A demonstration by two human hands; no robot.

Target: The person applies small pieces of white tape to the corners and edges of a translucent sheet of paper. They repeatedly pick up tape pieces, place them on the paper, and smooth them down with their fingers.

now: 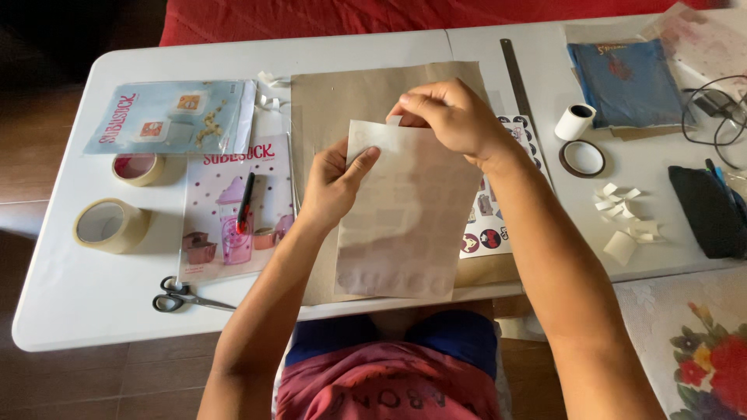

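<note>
Both hands held a pale paper sheet (408,214) above the middle of the white surface (70,311), w/ a brown paper sheet (350,97) lying flat under it. The pale sheet's long axis ran roughly from the near edge of the surface to the far edge, tilted a bit, so its top end pointed away from the person and slightly left; bottom end reached the near edge.

Left hand (334,187) gripped the sheet's left edge near the top, thumb on the front, other fingers behind it, clamped on the paper. Right hand (455,117) was at the sheet's top edge, fingers pinched together on a small white tab (394,120) sticking up there.

Relative to the pale sheet:
- Right of it, partly covered: a sticker sheet (490,229) w/ round pics.
- Left of it: a pink printed packet (233,210) w/ a dark pen (245,202) on top; beyond that, a light blue packet (171,117).
- Far left: two tape rolls (110,225), one lg, one sm w/ pink core.
- Left and nearer the person: scissors (187,295).
- Right and farther away: a metal ruler (517,82), a white roll (574,122), a thin brown tape ring (582,158), a blue cloth piece (626,82).
- Far right: white paper scraps (626,222), a dark pouch (708,210), cables (712,109).
</note>
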